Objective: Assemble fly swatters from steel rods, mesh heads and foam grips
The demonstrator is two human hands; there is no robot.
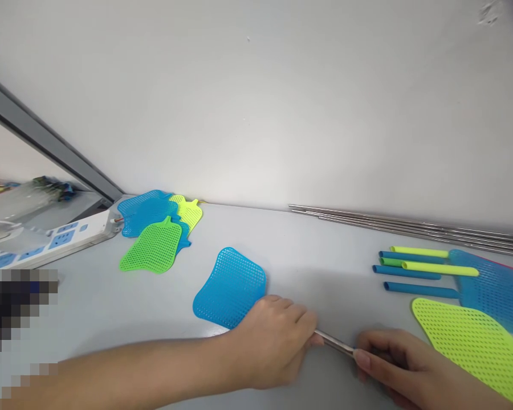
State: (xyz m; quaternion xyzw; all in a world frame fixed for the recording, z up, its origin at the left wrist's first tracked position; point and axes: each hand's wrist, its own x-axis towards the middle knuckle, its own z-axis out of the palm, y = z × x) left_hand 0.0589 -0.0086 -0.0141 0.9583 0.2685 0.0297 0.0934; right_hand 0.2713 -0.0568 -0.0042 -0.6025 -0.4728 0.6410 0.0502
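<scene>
A blue mesh swatter head lies flat on the white table, its narrow end hidden under my left hand. That hand is closed around the joint where a thin metal rod meets the head. The rod runs right into my right hand, whose fingers pinch its other end low on the table.
Blue, green and yellow swatter heads pile at the back left beside a white power strip. Several metal rods lie along the wall. Blue and yellow handle tubes and finished swatters sit at right.
</scene>
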